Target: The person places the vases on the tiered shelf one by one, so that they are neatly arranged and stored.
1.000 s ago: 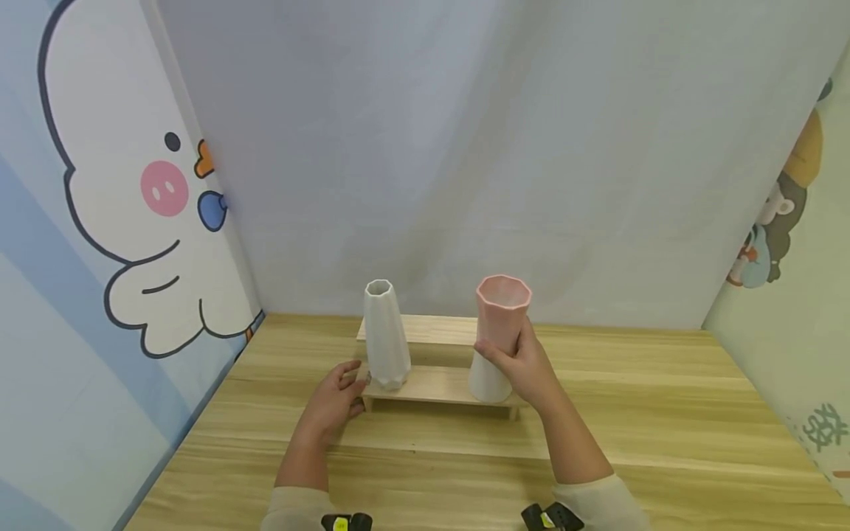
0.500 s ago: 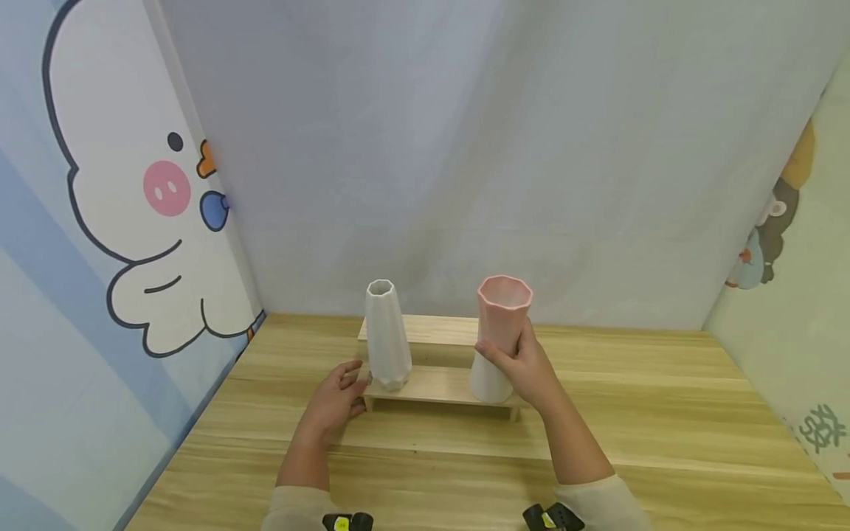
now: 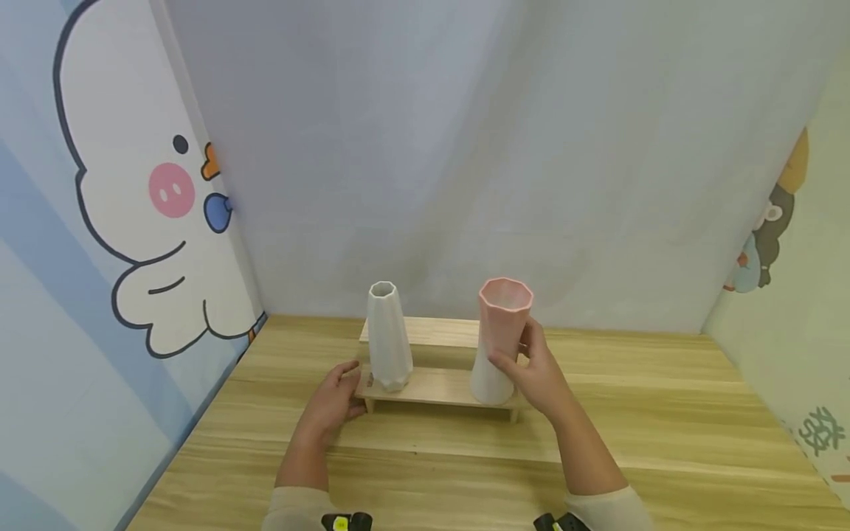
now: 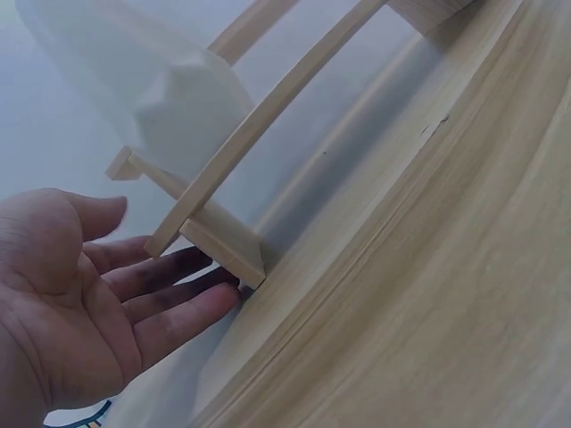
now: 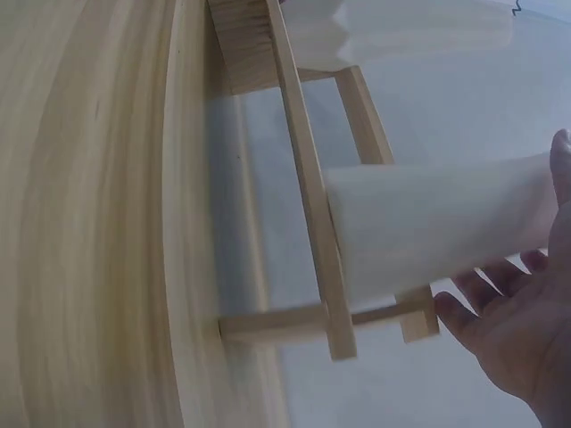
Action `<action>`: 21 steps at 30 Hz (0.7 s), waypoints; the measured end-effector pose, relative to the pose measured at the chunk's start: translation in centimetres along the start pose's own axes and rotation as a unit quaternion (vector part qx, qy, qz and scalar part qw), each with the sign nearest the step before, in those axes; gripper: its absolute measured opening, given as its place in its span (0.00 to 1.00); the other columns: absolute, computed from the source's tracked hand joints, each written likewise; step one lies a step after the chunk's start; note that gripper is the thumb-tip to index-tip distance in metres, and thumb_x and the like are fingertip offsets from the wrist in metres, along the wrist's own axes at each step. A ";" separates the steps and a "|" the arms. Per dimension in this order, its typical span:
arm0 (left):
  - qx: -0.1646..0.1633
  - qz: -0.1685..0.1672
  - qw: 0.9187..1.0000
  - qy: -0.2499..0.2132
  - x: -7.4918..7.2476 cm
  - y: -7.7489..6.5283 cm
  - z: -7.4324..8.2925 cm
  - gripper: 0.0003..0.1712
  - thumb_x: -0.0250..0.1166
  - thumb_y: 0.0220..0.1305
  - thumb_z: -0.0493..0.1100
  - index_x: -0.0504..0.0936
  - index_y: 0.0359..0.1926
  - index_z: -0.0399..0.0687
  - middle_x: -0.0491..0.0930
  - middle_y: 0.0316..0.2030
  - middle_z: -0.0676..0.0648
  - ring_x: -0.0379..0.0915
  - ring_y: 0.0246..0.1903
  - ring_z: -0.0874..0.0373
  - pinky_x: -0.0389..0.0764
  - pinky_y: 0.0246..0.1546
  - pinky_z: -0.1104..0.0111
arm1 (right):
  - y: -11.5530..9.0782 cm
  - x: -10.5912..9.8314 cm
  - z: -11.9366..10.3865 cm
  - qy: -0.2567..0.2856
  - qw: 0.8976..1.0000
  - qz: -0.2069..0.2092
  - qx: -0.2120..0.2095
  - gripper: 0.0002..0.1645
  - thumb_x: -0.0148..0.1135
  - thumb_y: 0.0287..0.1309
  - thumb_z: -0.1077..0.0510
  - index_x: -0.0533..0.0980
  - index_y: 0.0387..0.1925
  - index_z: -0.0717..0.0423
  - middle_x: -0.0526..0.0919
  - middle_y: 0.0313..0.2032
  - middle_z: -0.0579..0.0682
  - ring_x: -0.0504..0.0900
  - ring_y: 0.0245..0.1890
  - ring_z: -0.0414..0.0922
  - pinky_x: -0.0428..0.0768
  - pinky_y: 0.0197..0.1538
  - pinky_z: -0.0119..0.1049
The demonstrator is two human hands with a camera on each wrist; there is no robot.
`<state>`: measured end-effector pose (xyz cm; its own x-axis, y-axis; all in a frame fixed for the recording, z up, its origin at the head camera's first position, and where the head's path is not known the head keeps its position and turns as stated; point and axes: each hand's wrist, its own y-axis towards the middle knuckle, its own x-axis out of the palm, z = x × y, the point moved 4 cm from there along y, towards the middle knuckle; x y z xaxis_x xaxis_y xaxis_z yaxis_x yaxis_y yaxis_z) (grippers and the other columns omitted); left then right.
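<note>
A two-step wooden stand [image 3: 438, 385] bears two vases on its lower step. The white faceted vase [image 3: 389, 339] stands upright at the left, and the pink-and-white vase [image 3: 499, 324] at the right. My left hand [image 3: 332, 398] is at the stand's left end; in the left wrist view, its loosely extended fingers [image 4: 183, 325] lie by the end leg. Beside the pink-and-white vase is my right hand [image 3: 541, 376], thumb in front and fingers behind. The right wrist view shows that hand [image 5: 522, 330] spread around the vase's side, not gripping it; whether the fingers touch it is unclear.
The stand sits on a wood-grain table [image 3: 631, 413]. A grey-white curtain [image 3: 518, 147] hangs behind it. Walls with cartoon pictures, including a white duck [image 3: 126, 199] at the left, border both sides.
My right hand has loosened from the pink-and-white vase and shifted slightly right, its thumb drawn back. The vase stays in place on the stand. My left hand has barely moved.
</note>
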<state>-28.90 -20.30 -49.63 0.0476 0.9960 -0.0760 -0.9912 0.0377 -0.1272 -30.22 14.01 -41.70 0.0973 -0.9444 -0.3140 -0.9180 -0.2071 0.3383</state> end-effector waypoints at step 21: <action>0.088 0.108 0.987 0.083 -1.9 -1.5 5.2 0.44 0.39 0.69 0.74 0.48 0.77 0.60 0.55 0.75 0.47 0.55 0.72 0.46 0.59 0.71 0.47 | -4.8 -5.7 -1.8 -0.159 0.987 -0.011 -0.026 0.44 0.55 0.71 0.51 0.43 0.77 0.39 0.57 0.73 0.56 0.57 0.72 0.60 0.59 0.67 0.69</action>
<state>-28.19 -21.80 -44.13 -0.1617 0.9558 -0.2455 -0.9859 -0.1457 0.0818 -25.71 19.98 -39.94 -0.0166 -0.8137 -0.5811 -0.8954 -0.2465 0.3708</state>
